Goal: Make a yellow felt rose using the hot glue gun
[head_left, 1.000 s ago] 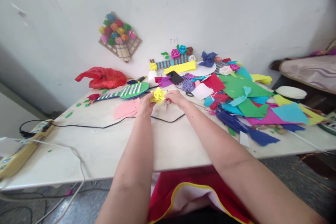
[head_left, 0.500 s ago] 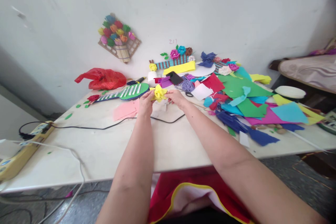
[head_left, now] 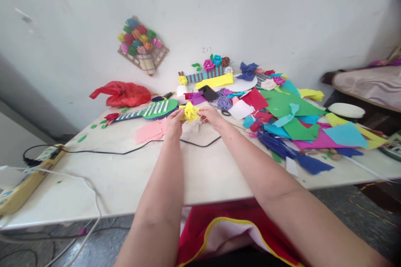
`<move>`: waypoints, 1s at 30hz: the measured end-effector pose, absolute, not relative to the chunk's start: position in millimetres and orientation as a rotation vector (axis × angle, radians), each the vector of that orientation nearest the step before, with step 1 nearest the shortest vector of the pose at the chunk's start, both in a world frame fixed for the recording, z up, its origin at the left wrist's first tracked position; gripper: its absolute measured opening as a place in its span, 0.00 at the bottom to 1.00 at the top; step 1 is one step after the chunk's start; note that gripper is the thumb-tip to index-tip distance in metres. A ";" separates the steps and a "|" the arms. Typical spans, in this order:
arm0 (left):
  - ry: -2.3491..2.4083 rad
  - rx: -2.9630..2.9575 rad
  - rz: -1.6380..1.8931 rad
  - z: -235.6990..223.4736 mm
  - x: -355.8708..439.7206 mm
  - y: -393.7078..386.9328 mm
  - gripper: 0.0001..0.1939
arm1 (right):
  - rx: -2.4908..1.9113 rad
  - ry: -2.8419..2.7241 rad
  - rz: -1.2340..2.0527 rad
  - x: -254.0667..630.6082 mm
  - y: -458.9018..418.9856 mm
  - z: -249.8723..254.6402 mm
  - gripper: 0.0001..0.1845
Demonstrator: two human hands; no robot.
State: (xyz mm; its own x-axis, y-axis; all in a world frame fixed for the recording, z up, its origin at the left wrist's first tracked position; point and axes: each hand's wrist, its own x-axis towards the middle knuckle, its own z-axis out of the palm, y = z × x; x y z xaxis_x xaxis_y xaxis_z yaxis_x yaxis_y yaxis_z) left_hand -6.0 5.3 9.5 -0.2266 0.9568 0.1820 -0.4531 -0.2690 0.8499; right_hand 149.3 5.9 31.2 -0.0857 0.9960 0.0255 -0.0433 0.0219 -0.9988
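A yellow paper flower (head_left: 190, 112) is held up over the table between my two hands. My left hand (head_left: 174, 122) pinches its left side. On the other side, my right hand (head_left: 211, 117) has its fingertips closed at the flower's right edge. Under the hands lies a crumpled whitish piece (head_left: 191, 129), partly hidden. Pink paper sheets (head_left: 151, 130) lie to the left of my left hand. Just right of my right hand are the dark handles of scissors (head_left: 225, 112).
A heap of coloured paper (head_left: 291, 108) covers the table's right side. A green and blue guitar-shaped craft (head_left: 159, 109) and a red plastic bag (head_left: 128, 94) lie at the left. A black cable (head_left: 109, 152) crosses the table from a power strip (head_left: 34, 175).
The fingers of my right hand have shifted slightly at the flower's edge. Otherwise the hands and the flower stay in nearly the same place.
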 end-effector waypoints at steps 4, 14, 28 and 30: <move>0.830 0.890 1.704 8.9 -6.5 4.8 0.17 | -1.108 -1.260 1.266 149.1 9.0 27.9 0.03; 0.886 0.865 1.679 7.3 -8.5 4.2 0.17 | -1.113 -1.286 1.232 147.2 12.5 24.3 0.06; 0.901 0.853 1.663 9.0 -8.5 5.3 0.16 | -1.118 -1.248 1.220 147.9 10.8 27.9 0.06; 0.888 0.863 1.664 8.8 -8.3 5.2 0.16 | -1.120 -1.243 1.217 147.8 9.5 28.8 0.06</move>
State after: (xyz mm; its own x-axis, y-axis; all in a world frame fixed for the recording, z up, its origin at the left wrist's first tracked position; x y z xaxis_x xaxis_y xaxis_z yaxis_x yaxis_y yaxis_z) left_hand -8.3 5.2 8.8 -0.2260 0.9667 0.1197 -0.4387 -0.2108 0.8736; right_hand 147.8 9.5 28.8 -0.0443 0.9974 0.0569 -0.0360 0.0554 -0.9978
